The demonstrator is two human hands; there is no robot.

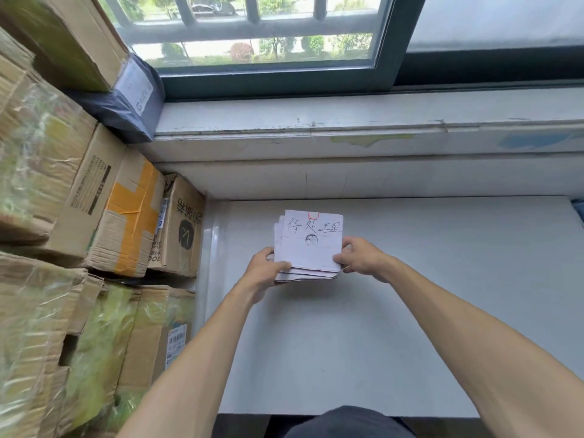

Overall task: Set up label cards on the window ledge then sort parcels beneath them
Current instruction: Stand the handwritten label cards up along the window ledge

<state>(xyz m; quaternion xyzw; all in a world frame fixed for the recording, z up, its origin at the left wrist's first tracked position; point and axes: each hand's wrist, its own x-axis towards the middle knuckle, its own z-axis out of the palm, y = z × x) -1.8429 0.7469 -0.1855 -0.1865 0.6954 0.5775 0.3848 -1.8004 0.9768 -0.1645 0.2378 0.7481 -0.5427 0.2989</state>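
Stack of label cards (pixel 308 248) held at frame centre, above the white table (pixel 410 295).
Gripped by left hand (pixel 265 270) and right hand (pixel 360 256) at opposite lower corners, thumbs on top; handwritten card uppermost. Window ledge (pixel 347 118) across upper frame; cardboard parcels (pixel 104 210) piled along left edge.

Both forearms bare — no sleeves; dark clothing (pixel 347 422) below.

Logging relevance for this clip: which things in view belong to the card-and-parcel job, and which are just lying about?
Belongs to the job:
- stack of label cards, held by left hand and right hand
- window ledge
- cardboard boxes
- grey mailer bag

Just there:
- white table
- window bars
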